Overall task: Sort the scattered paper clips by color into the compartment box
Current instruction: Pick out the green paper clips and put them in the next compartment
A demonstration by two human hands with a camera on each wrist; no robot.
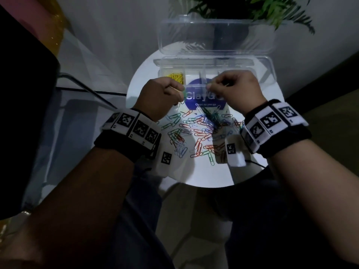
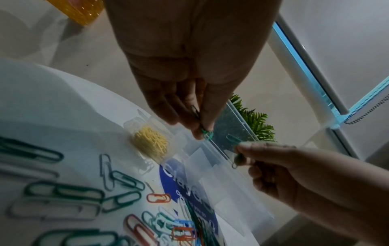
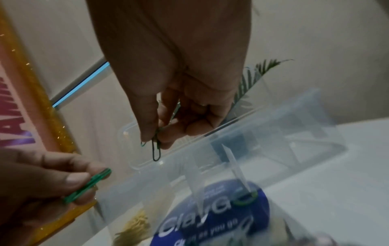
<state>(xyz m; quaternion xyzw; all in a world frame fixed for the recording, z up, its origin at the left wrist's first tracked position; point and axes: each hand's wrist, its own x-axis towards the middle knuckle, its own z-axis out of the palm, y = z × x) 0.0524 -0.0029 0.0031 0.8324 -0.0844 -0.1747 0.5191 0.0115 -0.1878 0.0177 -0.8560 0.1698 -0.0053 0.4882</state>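
Observation:
A clear compartment box [image 1: 269, 73] stands open at the back of the round white table [image 1: 213, 171]. Its left compartment holds yellow clips [image 1: 176, 77]. Mixed red, green, blue and white paper clips [image 1: 200, 131] lie scattered in front of the box. My left hand [image 1: 181, 92] hovers at the box's front edge and pinches green clips [image 2: 207, 134] between thumb and fingers. My right hand [image 1: 209, 86] hovers beside it over the middle compartments. It pinches dark green clips [image 3: 156, 149] that hang down from its fingertips.
The box's clear lid [image 1: 213, 32] stands upright behind it, with a green plant [image 1: 242, 6] beyond. A blue round label [image 1: 204, 101] shows through the box floor. A gold-edged object [image 1: 56, 26] stands to the far left. Dark floor lies past the table edge.

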